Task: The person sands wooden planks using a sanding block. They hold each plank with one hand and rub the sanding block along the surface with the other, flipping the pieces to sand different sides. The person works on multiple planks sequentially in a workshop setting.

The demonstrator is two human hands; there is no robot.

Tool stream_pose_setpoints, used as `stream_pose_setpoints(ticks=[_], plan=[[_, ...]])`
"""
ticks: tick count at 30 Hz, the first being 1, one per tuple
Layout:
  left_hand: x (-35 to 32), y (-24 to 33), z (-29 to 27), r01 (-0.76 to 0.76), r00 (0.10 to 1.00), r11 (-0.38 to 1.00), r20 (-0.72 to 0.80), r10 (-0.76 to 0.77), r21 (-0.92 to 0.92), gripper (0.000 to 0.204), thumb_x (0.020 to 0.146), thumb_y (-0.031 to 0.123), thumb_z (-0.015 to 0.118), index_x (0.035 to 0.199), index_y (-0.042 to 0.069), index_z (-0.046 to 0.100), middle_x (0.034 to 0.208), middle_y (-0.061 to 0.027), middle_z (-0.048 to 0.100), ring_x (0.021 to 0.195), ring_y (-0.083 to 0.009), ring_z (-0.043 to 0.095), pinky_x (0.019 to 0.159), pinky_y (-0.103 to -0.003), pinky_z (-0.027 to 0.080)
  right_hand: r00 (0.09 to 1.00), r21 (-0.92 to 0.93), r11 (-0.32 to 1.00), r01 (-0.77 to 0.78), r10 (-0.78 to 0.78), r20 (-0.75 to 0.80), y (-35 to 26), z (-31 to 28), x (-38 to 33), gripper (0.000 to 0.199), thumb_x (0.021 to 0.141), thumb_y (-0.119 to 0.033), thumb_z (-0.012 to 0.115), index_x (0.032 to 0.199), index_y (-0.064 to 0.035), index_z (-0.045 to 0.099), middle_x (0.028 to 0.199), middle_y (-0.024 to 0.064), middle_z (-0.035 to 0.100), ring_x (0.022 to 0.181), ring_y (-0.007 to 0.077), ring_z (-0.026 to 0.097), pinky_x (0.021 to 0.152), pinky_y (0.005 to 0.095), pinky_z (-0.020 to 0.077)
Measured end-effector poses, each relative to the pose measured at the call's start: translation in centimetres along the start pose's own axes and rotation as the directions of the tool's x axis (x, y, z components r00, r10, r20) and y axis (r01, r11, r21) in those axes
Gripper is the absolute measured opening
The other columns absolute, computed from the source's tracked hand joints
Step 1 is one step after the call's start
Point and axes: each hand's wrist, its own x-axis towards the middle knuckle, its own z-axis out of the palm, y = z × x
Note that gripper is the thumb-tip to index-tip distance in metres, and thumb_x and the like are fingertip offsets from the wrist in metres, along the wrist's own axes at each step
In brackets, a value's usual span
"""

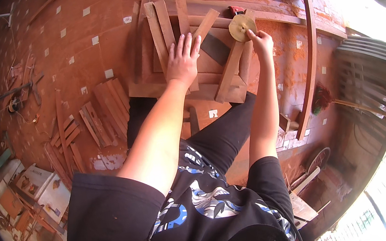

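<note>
My left hand (pixel 182 64) lies with its fingers stretched out over several wooden strips (pixel 164 24) on a low wooden bench (pixel 145 89). One short slanted strip (pixel 207 23) reaches to its fingertips. Between thumb and fingers, my right hand (pixel 262 42) pinches the edge of a round tan disc (pixel 240 24) with a small dark hole in the middle. The disc is over the upper end of a wooden bar (pixel 230 70) that leans across the bench's right side. A dark grey flat piece (pixel 214 48) rests between the two hands.
A small red object (pixel 236 10) sits just behind the disc. Stacks of boards (pixel 112 104) lie on the dusty red floor at left. A long wooden beam (pixel 310 63) runs along the right, near slatted wooden racks (pixel 371 67). A white machine table (pixel 49 193) stands at lower left.
</note>
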Motion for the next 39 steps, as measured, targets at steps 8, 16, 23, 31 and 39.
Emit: stream_pose_setpoints(ticks=[8,16,23,31,39], plan=[[0.0,0.0,-0.3,-0.003,1.000,1.000,0.028,0.002,0.009,0.064,0.101,0.021,0.049,0.162,0.018,0.031,0.162,-0.0133,0.039,0.149,-0.0320,0.037,0.119,-0.055,0.033,0.991,0.291,0.955,-0.060,0.021,0.135,3.9,2.7,-6.9,0.030,0.097,-0.036,0.073,0.098,-0.0064,0.074,0.066,-0.0062,0.054,0.051,0.0037,0.042,0.046,0.0243,0.0343],[0.0,0.1,0.0,0.006,1.000,1.000,-0.008,-0.005,0.011,0.061,0.104,0.026,0.049,0.162,0.021,0.031,0.161,-0.0117,0.040,0.148,-0.0316,0.038,0.118,-0.056,0.034,0.958,0.192,0.958,-0.214,0.168,0.232,7.3,3.7,-21.9,0.036,0.095,-0.033,0.074,0.110,0.0001,0.074,0.070,0.0043,0.064,0.069,0.0082,0.056,0.067,0.0312,0.0495],[-0.1,0.1,-0.3,0.017,1.000,1.000,-0.003,-0.017,0.000,0.061,0.105,0.026,0.048,0.162,0.021,0.031,0.160,-0.0120,0.041,0.148,-0.0314,0.038,0.118,-0.056,0.034,1.000,0.126,0.992,-0.003,0.000,0.024,5.7,3.5,-11.8,0.049,0.084,-0.038,0.082,0.069,0.0005,0.056,0.059,0.0100,0.056,0.059,0.0152,0.050,0.058,0.0379,0.0463],[-0.1,0.1,-0.2,0.003,1.000,1.000,0.010,-0.003,0.006,0.060,0.105,0.023,0.047,0.162,0.019,0.032,0.161,-0.0121,0.040,0.149,-0.0317,0.037,0.118,-0.055,0.034,0.987,0.134,0.979,-0.152,0.144,0.066,-0.6,1.6,-0.2,0.029,0.093,-0.033,0.076,0.081,-0.0087,0.064,0.061,-0.0065,0.046,0.047,0.0057,0.038,0.041,0.0270,0.0312],[-0.2,0.0,-0.3,0.003,1.000,1.000,0.023,-0.003,0.002,0.060,0.104,0.024,0.047,0.162,0.020,0.031,0.161,-0.0124,0.040,0.149,-0.0322,0.037,0.118,-0.055,0.034,0.978,0.378,0.910,-0.169,0.108,0.176,4.4,3.4,-12.5,0.027,0.101,-0.034,0.070,0.099,-0.0070,0.073,0.063,-0.0074,0.048,0.049,0.0040,0.038,0.043,0.0260,0.0288]])
